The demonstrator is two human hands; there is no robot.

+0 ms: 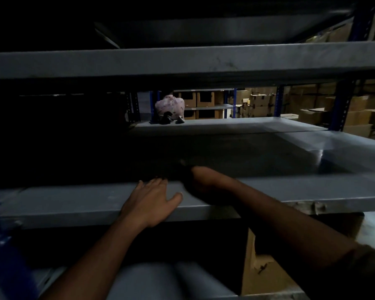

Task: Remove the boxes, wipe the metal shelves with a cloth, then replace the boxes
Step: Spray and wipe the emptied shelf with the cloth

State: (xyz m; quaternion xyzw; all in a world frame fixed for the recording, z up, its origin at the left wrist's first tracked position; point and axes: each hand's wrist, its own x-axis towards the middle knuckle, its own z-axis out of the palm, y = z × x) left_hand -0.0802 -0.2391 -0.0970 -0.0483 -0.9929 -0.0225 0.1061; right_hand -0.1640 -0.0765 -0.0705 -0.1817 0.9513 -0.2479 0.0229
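Metal shelf under both hands

Metal shelf [268, 156], grey and bare of boxes, runs across the middle of the view. The left hand [152, 200] lies flat on its front lip, fingers straight. The right hand [198, 182] reaches onto the shelf surface in deep shadow; its grasp cannot be told, nor any cloth. Cardboard boxes [258, 105] stand on racks well behind.

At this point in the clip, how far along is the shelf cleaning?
Done: the middle shelf holds no boxes. In hand: the left hand lies flat on its front edge, while the right hand reaches onto it, apparently with a dark cloth, too dim to confirm. Left: finishing the wipe and replacing boxes; one box sits below.
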